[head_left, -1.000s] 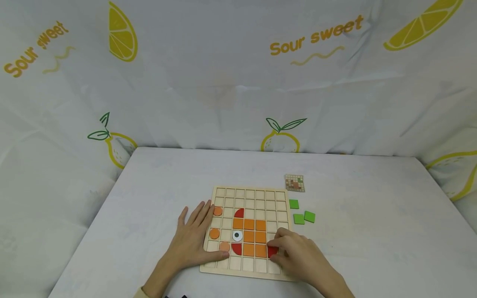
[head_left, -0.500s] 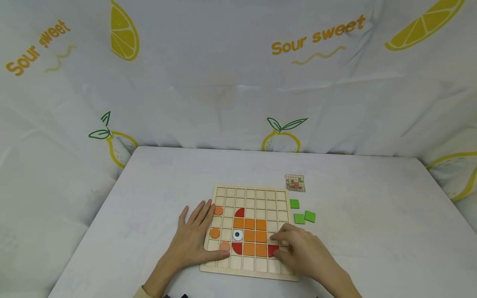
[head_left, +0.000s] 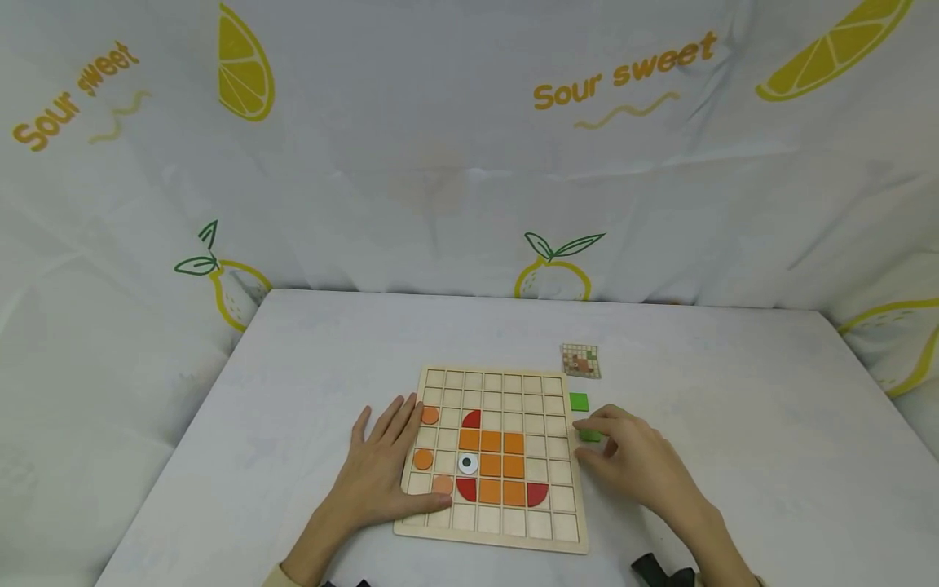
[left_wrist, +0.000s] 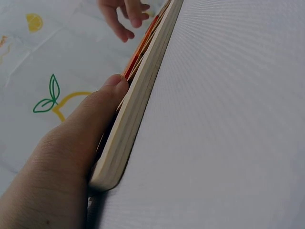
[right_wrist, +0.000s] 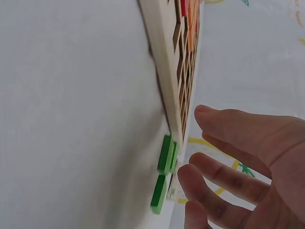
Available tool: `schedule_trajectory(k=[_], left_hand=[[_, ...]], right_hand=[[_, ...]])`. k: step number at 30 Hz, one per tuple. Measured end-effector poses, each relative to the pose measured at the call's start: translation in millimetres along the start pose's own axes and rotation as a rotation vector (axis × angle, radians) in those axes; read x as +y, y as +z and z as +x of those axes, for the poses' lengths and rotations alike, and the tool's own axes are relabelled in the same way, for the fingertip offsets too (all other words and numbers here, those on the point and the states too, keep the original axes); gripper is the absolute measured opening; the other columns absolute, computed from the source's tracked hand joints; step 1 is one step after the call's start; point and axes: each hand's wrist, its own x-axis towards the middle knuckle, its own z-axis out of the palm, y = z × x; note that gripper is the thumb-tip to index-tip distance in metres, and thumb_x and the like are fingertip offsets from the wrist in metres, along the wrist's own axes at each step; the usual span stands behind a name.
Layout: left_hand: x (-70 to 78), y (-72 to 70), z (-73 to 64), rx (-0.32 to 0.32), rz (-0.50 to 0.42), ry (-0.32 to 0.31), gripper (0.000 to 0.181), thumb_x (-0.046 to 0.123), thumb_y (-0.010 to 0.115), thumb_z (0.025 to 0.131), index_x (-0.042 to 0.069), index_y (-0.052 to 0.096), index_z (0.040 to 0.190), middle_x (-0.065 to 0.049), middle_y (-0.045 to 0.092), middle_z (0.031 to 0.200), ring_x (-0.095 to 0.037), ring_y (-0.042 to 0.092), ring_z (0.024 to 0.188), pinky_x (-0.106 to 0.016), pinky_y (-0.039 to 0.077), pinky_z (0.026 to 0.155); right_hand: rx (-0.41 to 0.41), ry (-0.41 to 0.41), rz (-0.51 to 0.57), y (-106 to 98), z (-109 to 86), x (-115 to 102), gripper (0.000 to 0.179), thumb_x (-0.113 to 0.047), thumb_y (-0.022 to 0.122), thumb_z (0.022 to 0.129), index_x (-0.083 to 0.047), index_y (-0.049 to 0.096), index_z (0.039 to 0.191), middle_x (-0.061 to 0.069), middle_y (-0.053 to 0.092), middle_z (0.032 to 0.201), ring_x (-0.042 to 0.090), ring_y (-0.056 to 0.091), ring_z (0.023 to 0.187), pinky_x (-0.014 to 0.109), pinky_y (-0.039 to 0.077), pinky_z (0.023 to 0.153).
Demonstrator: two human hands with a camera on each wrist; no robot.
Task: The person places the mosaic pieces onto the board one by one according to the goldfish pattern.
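Note:
A wooden grid board (head_left: 500, 542) lies on the table in the head view. My left hand (head_left: 377, 477) rests on its left edge, fingers spread and thumb (left_wrist: 102, 107) over the near-left cells. My right hand (head_left: 645, 461) hovers just past the board's right edge, over the green square tiles (head_left: 590, 436). Its thumb and fingers are apart with nothing between them in the right wrist view, where the green tiles (right_wrist: 165, 155) lie below. In the head view the hand hides one green tile. On the board, a red quarter-round tile (head_left: 538, 494) sits right of the orange square tiles (head_left: 491, 466).
Another green tile (head_left: 579, 402) lies beside the board's right edge. Behind it is a small pattern card (head_left: 581, 361). The board also bears orange discs (head_left: 422, 459), a white eye disc (head_left: 468, 463) and more red quarter-rounds (head_left: 471, 419). A lemon-print cloth (head_left: 433, 163) hangs behind.
My right hand has let go of the red quarter-round tile in its cell. It has moved up and right, off the board, to above the green tiles. The left hand has stayed put.

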Motion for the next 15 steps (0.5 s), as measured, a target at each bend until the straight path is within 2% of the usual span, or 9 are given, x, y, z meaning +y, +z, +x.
schedule_trajectory(k=[5, 15], left_hand=[[-0.2, 0.0, -0.6, 0.003, 0.006, 0.002, 0.128, 0.092, 0.058, 0.069, 0.01, 0.029, 0.162, -0.006, 0.031, 0.169, -0.029, 0.028, 0.157, -0.068, 0.011, 0.122], [-0.9, 0.9, -0.2, 0.004, 0.008, 0.003, 0.129, 0.094, 0.056, 0.068, 0.01, 0.028, 0.162, -0.006, 0.03, 0.17, -0.028, 0.028, 0.158, -0.067, 0.011, 0.122]], right_hand=[[-0.012, 0.038, -0.008, -0.9, 4.0, 7.8, 0.033, -0.013, 0.084, 0.082, -0.008, 0.078, 0.114, 0.002, 0.074, 0.111, 0.006, 0.055, 0.071, 0.02, 0.042, 0.056], [-0.054, 0.074, 0.001, 3.4, 7.9, 16.2, 0.036, -0.014, 0.083, 0.083, -0.005, 0.077, 0.117, 0.006, 0.072, 0.112, 0.009, 0.051, 0.07, 0.021, 0.04, 0.055]])
